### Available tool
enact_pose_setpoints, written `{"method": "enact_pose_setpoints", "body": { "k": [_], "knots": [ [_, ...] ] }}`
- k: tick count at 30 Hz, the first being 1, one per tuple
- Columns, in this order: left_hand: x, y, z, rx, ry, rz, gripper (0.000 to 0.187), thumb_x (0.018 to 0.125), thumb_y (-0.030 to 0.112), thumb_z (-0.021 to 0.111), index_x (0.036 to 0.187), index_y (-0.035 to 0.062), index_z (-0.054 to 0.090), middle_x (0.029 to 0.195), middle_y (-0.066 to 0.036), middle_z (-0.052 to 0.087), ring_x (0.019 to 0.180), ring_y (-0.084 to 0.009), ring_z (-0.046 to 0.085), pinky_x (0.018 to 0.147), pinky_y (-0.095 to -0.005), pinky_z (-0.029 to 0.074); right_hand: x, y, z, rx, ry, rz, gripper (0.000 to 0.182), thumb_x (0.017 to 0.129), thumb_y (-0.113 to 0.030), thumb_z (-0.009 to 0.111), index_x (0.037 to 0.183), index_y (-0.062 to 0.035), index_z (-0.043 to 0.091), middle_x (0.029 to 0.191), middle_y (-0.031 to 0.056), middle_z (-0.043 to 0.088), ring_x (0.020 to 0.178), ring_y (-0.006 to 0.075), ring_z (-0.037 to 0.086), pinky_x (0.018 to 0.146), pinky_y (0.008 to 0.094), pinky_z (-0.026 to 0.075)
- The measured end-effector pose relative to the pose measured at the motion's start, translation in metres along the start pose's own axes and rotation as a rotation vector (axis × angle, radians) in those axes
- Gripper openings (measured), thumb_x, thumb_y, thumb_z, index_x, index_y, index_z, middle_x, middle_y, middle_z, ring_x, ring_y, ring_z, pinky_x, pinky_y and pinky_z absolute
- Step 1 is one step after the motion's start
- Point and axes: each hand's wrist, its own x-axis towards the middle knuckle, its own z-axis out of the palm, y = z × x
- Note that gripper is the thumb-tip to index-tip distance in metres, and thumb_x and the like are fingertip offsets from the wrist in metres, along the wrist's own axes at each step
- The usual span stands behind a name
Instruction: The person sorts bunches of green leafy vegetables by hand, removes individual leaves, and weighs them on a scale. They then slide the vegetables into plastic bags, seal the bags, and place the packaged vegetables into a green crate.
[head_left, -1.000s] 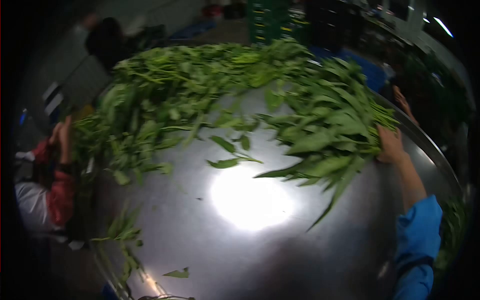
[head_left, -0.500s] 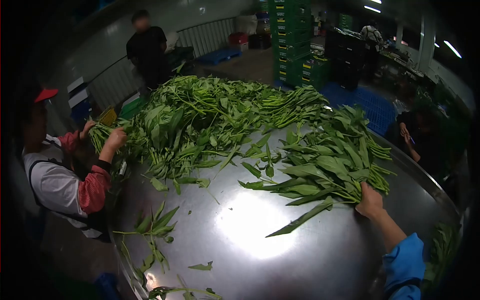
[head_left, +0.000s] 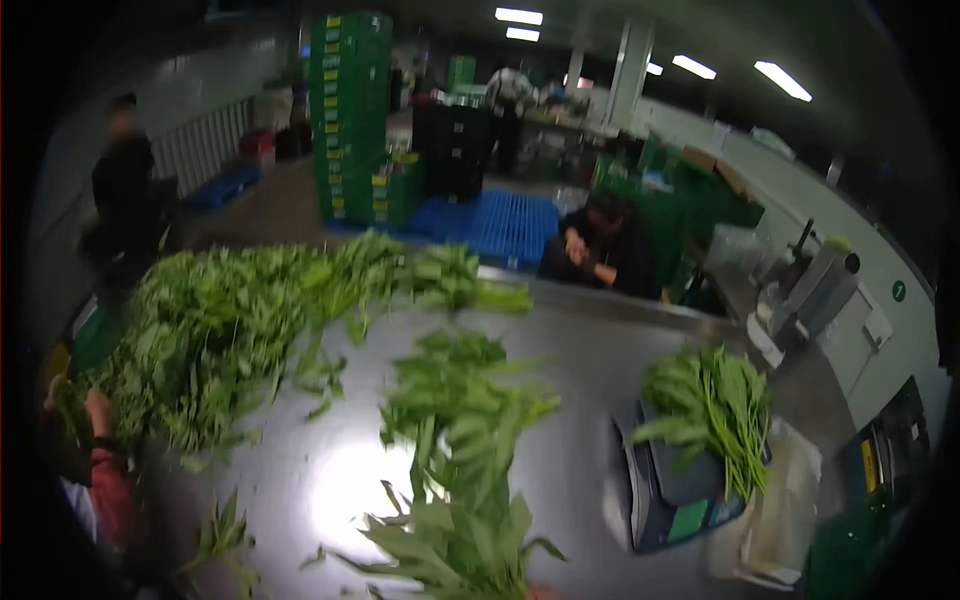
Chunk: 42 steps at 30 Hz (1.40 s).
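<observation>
Only a sliver of my right hand (head_left: 543, 592) shows at the bottom edge, at the stem end of a bunch of leafy water spinach (head_left: 455, 550); the fingers are mostly cut off. Just beyond it, more water spinach (head_left: 465, 390) lies on the steel table (head_left: 590, 350), blurred by motion. To the right, a dark weighing scale (head_left: 640, 485) with a green display carries another bunch (head_left: 715, 410), stems toward me. A large heap of the greens (head_left: 220, 330) covers the table's far left. My left hand is out of view.
A co-worker's hand (head_left: 97, 410) is at the heap's left end. Another person (head_left: 610, 245) sits beyond the table's far edge, and one stands (head_left: 125, 190) at far left. Green crates (head_left: 350, 120) stand stacked near blue pallets (head_left: 510, 225). A pale plastic tray (head_left: 790, 510) sits beside the scale.
The view has swung to the right, bringing the scale and its bunch into sight. My right hand has gone from the right side of the picture to the bottom edge with greens.
</observation>
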Motion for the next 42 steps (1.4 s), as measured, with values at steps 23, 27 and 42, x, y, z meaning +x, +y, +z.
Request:
{"method": "enact_pose_setpoints", "body": {
  "k": [23,27,42],
  "knots": [
    [-0.153,-0.026,0.111,-0.328,0.250,-0.215,0.031,0.081,0.004,0.058,0.111,0.0007,0.051,0.104,-0.009,0.058,0.094,-0.0202,0.058,0.078,-0.0331,0.051,-0.188,0.030,-0.103,0.168,-0.125,0.425,0.034,0.081,-0.020,0.059,0.106,0.0026,0.050,0.089,0.0129,0.062,0.081,0.0169,0.059,0.070,0.0290,0.045],
    [-0.145,-0.028,0.123,-0.243,0.292,-0.299,0.029,0.080,0.002,0.060,0.107,0.0018,0.053,0.094,-0.009,0.061,0.083,-0.0185,0.061,0.070,-0.0314,0.053,-0.193,0.047,-0.099,0.044,-0.336,0.209,0.042,0.084,-0.022,0.053,0.117,0.0011,0.042,0.090,0.0189,0.062,0.079,0.0289,0.062,0.068,0.0357,0.047],
    [-0.137,0.023,0.116,-0.186,0.440,-0.208,0.019,0.079,0.007,0.057,0.096,-0.0021,0.056,0.083,-0.011,0.062,0.070,-0.0209,0.060,0.064,-0.0304,0.049,-0.123,-0.042,-0.343,-0.185,-0.712,0.141,0.030,0.084,-0.010,0.045,0.111,0.0022,0.050,0.085,0.0148,0.059,0.053,0.0184,0.060,0.054,0.0299,0.048]
  ]
}}
